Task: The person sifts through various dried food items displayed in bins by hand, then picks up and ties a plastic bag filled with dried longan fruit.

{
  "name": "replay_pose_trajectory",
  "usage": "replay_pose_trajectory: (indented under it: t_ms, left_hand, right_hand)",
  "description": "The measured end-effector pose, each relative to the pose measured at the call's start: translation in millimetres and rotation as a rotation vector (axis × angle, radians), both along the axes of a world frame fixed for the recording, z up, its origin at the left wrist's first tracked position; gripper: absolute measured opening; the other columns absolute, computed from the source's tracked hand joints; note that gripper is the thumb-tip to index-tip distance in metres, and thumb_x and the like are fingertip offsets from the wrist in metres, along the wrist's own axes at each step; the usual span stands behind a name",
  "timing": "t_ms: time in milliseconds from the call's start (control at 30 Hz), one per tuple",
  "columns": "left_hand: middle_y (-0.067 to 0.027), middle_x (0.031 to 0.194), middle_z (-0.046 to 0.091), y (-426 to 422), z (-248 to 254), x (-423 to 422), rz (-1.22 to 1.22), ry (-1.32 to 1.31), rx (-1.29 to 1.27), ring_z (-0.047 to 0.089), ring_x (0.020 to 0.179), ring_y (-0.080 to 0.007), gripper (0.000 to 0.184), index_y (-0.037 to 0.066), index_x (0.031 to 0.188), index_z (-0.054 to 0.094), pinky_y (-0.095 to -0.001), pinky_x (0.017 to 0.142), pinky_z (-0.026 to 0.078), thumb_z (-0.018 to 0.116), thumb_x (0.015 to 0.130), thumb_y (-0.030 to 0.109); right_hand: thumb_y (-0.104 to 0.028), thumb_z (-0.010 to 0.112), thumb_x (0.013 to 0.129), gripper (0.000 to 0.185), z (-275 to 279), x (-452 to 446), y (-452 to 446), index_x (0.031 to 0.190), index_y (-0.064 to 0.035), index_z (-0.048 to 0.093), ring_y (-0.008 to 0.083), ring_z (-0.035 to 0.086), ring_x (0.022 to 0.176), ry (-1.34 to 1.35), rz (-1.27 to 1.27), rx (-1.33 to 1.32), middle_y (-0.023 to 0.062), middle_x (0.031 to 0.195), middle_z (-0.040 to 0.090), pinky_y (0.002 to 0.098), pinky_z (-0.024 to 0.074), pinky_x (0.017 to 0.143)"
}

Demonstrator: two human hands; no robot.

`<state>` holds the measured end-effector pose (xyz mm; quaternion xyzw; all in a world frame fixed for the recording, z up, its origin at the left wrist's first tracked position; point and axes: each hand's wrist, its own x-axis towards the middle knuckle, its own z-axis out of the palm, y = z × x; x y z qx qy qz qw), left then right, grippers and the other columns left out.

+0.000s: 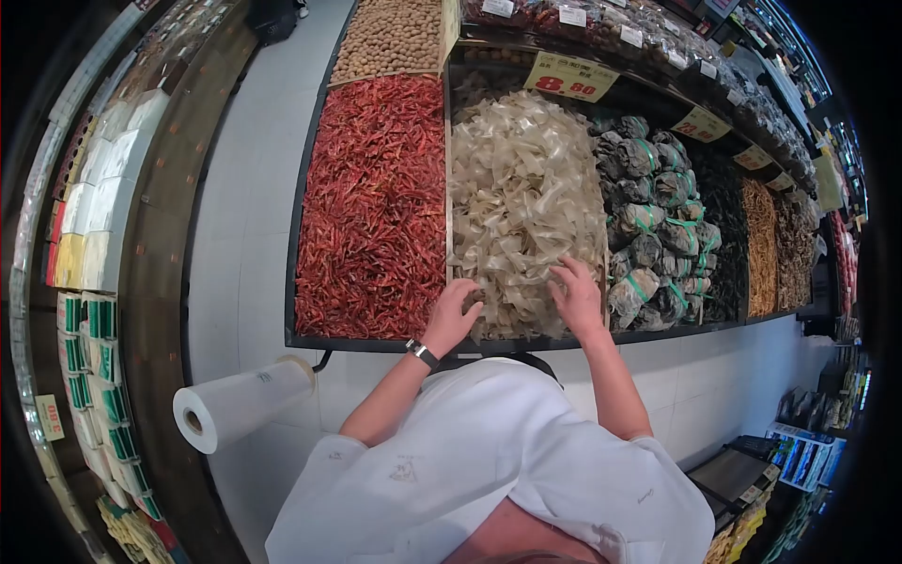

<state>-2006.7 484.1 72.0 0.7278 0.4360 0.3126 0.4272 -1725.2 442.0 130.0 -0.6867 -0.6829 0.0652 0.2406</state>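
Note:
A heaped bin of pale, translucent dried strips (526,197) lies straight in front of me; I cannot tell their exact kind. My left hand (455,312), with a watch (422,352) on its wrist, rests at the near left edge of the heap by the divider. Its fingers are curved and apart. On the near right side, my right hand (575,296) touches the strips with bent, spread fingers. Neither hand visibly holds anything. Dried red chilies (371,207) fill the bin to the left. Dark dried bundles tied with green bands (648,221) lie to the right.
A roll of clear plastic bags (240,404) sticks out at the left below the bin edge. Price signs (571,77) stand behind the bins, with packaged goods on a shelf above. Walnut-like round goods (387,39) fill the far left bin. Stocked shelves (155,235) line the left aisle.

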Motion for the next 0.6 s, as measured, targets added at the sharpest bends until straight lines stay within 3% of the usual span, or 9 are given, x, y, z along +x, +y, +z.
replay_pose_trajectory:
  t_ms: [300, 400, 600]
  left_hand:
    - [-0.0129, 0.13, 0.059, 6.4, 7.5, 0.6, -0.13, -0.036, -0.122, 0.062, 0.116, -0.0279, 0.034, 0.003, 0.123, 0.063, -0.036, 0.093, 0.055, 0.071, 0.091, 0.007]
    - [-0.0139, 0.126, 0.06, 6.4, 9.6, 5.1, -0.116, -0.06, -0.087, 0.063, 0.112, -0.0313, 0.033, 0.002, 0.121, 0.063, -0.0368, 0.091, 0.054, 0.071, 0.09, 0.007]
    - [-0.0122, 0.125, 0.06, -13.6, 19.5, 17.4, -0.095, -0.051, -0.061, 0.064, 0.11, -0.0284, 0.03, 0.003, 0.12, 0.063, -0.0346, 0.087, 0.055, 0.07, 0.091, 0.006]
  right_hand:
    - [-0.013, 0.077, 0.084, 0.035, 18.6, -19.0, -33.0, 0.117, -0.0078, 0.068, 0.0337, 0.061, 0.119, 0.047, -0.153, -0.001, 0.0135, 0.131, 0.063, 0.0438, 0.0535, 0.096]
    - [-0.014, 0.077, 0.085, 0.036, 13.9, -16.2, -50.9, 0.119, -0.0077, 0.068, 0.0342, 0.06, 0.121, 0.048, -0.182, -0.001, 0.0141, 0.132, 0.062, 0.0442, 0.0532, 0.097]
    - [-0.015, 0.077, 0.085, 0.036, 1.2, -7.5, -74.0, 0.119, -0.009, 0.068, 0.0339, 0.061, 0.12, 0.11, -0.138, 0.036, 0.0136, 0.132, 0.062, 0.0434, 0.0535, 0.096]
